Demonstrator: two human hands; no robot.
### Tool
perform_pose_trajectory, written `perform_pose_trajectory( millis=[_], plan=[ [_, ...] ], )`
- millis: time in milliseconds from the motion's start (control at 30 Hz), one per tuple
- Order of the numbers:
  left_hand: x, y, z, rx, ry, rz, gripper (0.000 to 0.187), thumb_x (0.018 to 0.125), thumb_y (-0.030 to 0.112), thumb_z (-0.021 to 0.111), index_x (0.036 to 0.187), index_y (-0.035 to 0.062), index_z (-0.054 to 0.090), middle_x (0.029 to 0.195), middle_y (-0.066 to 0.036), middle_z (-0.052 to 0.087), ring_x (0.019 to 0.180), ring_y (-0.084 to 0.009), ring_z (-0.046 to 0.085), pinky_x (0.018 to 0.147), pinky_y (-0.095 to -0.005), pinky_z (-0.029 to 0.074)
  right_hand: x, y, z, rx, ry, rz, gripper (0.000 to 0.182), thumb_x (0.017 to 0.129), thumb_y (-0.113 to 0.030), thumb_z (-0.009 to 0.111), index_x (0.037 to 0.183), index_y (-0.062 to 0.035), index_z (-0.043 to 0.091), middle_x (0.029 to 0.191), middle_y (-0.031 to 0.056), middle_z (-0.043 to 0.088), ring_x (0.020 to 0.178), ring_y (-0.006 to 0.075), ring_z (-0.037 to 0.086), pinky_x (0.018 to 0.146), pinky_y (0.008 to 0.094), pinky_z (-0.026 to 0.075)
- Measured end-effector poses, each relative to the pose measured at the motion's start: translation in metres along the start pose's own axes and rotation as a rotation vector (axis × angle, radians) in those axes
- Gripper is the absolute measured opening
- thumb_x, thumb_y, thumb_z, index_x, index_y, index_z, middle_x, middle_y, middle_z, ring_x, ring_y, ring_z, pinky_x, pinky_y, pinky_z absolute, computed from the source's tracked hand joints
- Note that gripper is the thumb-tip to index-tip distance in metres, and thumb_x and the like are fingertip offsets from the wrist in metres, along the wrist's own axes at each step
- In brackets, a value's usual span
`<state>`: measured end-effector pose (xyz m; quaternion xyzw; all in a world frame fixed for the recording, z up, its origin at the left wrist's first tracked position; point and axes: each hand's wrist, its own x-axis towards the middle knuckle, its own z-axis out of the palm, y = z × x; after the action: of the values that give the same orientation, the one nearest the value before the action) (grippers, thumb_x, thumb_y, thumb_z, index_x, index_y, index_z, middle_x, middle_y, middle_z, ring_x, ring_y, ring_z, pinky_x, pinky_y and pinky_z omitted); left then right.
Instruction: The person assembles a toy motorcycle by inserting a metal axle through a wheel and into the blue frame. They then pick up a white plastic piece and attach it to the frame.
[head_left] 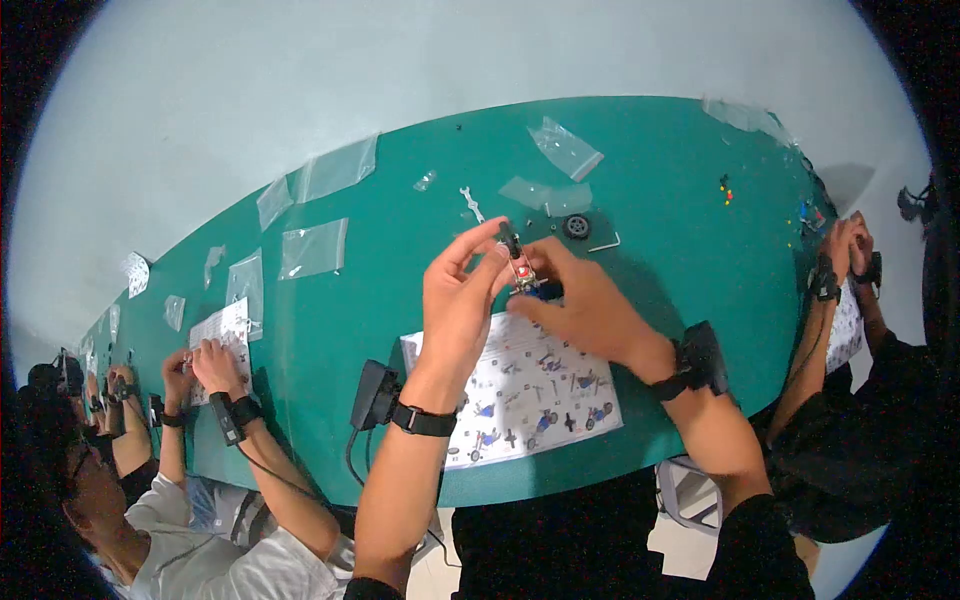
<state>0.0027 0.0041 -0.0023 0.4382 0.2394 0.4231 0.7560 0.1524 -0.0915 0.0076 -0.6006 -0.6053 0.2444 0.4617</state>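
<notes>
A small toy motorcycle (pixel 523 272) with black, red, blue and metal parts is held up between my two hands, above the top edge of a printed instruction sheet (pixel 540 395). My left hand (pixel 462 285) pinches it from the left, its fingers around the black upper part. From the right, my right hand (pixel 585 305) closes around the lower, blue end. My fingers hide part of the model. Just beyond the hands, a black wheel (pixel 576 227) lies on the table near an L-shaped hex key (pixel 604 243) and a small metal wrench (pixel 471 203).
Clear plastic bags (pixel 313 248) are scattered over the green table (pixel 400 190), some beyond my hands (pixel 565 148). Small yellow and red pieces (pixel 727 190) lie to the right. Co-workers' hands (pixel 215 366) are busy at the left, and another person's hands (pixel 848 245) at the right.
</notes>
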Motion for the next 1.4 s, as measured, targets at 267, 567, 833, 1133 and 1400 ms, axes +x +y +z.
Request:
perform_pose_trajectory(
  millis=[267,567,833,1133,1400],
  plan=[
    [0.003,0.011,0.001,-0.026,-0.032,0.040,0.032,0.107,0.009,0.058,0.136,-0.0051,0.062,0.126,-0.014,0.065,0.112,-0.0223,0.070,0.100,-0.0334,0.059,0.005,0.003,-0.014,-0.086,0.008,-0.030,0.033,0.091,-0.024,0.078,0.110,-0.0003,0.065,0.095,0.0213,0.067,0.081,0.0382,0.066,0.072,0.0432,0.051],
    [0.005,0.010,-0.003,0.070,-0.122,0.009,0.036,0.108,0.016,0.055,0.140,-0.0008,0.060,0.136,-0.019,0.066,0.121,-0.0276,0.068,0.102,-0.0386,0.056,0.001,0.001,-0.010,-0.057,-0.046,-0.084,0.025,0.092,-0.016,0.078,0.109,-0.0009,0.067,0.092,0.0103,0.067,0.077,0.0218,0.062,0.072,0.0347,0.050],
    [0.001,0.010,0.000,0.358,-0.049,0.261,0.032,0.105,0.001,0.054,0.135,-0.0003,0.066,0.131,-0.014,0.069,0.112,-0.0192,0.069,0.094,-0.0319,0.057,0.001,0.006,-0.012,-0.105,-0.012,-0.142,0.027,0.092,-0.017,0.078,0.108,0.0008,0.065,0.093,0.0152,0.064,0.078,0.0302,0.061,0.073,0.0381,0.050],
    [0.011,-0.005,-0.022,0.510,-0.150,0.345,0.036,0.098,-0.010,0.053,0.128,-0.0005,0.069,0.127,-0.011,0.069,0.110,-0.0171,0.068,0.090,-0.0305,0.055,0.003,0.002,-0.015,-0.108,-0.008,-0.115,0.033,0.094,-0.024,0.075,0.112,0.0015,0.063,0.097,0.0215,0.065,0.089,0.0429,0.065,0.076,0.0464,0.050],
    [-0.002,-0.007,0.003,0.462,-0.080,0.334,0.035,0.095,-0.011,0.058,0.128,-0.0013,0.065,0.122,-0.011,0.072,0.109,-0.0177,0.069,0.096,-0.0310,0.055,0.001,0.005,-0.015,-0.077,-0.036,-0.119,0.034,0.094,-0.021,0.074,0.118,0.0006,0.064,0.102,0.0216,0.068,0.094,0.0439,0.067,0.079,0.0461,0.052]
  ],
)
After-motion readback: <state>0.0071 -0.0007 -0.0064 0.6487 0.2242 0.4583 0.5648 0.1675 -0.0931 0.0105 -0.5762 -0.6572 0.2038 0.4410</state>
